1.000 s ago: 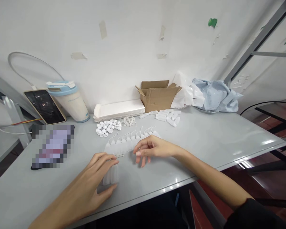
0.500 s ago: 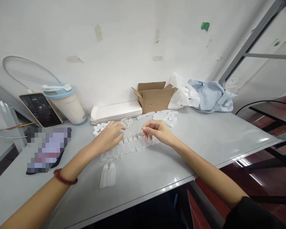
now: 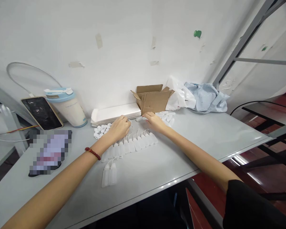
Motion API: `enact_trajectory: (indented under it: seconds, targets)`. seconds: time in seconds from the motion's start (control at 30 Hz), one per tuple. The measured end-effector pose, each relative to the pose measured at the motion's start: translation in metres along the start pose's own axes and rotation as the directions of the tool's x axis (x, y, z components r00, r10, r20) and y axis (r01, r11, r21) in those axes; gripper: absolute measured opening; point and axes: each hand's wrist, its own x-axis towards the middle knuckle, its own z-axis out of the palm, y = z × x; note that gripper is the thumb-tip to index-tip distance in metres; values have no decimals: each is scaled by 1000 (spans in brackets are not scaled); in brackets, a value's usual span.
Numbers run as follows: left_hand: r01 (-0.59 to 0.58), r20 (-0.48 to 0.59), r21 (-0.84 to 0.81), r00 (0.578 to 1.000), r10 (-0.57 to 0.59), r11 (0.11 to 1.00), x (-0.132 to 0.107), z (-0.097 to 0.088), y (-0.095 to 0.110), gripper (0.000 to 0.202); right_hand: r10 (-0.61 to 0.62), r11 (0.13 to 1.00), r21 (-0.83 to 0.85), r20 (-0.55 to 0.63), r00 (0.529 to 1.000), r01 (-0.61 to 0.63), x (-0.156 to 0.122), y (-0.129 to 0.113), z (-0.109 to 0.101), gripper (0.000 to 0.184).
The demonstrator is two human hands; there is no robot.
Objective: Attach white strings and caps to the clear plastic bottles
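Observation:
My left hand [image 3: 121, 128] is over the loose white strings, its fingers curled downward and their tips hidden; what they hold cannot be made out. Farther right, my right hand [image 3: 154, 122] reaches to the small clear plastic bottle [image 3: 140, 119], fingers partly stretched and apart; whether they touch it is unclear. Below both hands lies a row of translucent bottles [image 3: 136, 143] with thin white strings at their tops. Two capped bottles [image 3: 109, 175] joined by string lie nearer the front. Small white caps [image 3: 100, 131] are heaped left of my left hand.
Behind stand a stack of white flat sheets [image 3: 114, 113], an open cardboard box [image 3: 154, 101], a white plastic bag [image 3: 177, 95] and blue cloth [image 3: 205, 97]. More loose bottles [image 3: 169, 119] lie beyond my right hand. At left are a phone [image 3: 41, 113], a tumbler [image 3: 70, 109] and a blurred-out item [image 3: 50, 152].
My left hand has moved right and curled over the string pile. My right hand has moved up and back, away from the row toward the loose bottles. The view has shifted slightly.

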Motion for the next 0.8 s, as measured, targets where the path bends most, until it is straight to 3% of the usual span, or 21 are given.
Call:
enact_trajectory:
  seconds: [0.2,0.43,0.6,0.8]
  targets:
    - [158,-118,-255,974,-193,954,2,-3,-3,19,-58,982,-170,145,988,83,19,-1,2,47]
    - [307,-132,-622,865,-484,720,-7,-13,-7,24,-81,964,-232,197,977,127,15,-5,5,45]
    - [309,-153,-732,793,-589,607,-8,-18,-8,27,-102,974,-180,188,977,137,13,-7,6,29]
    - [266,-219,-767,747,-627,585,-12,-26,-2,24,-36,998,-54,74,997,40,9,-6,-1,21]
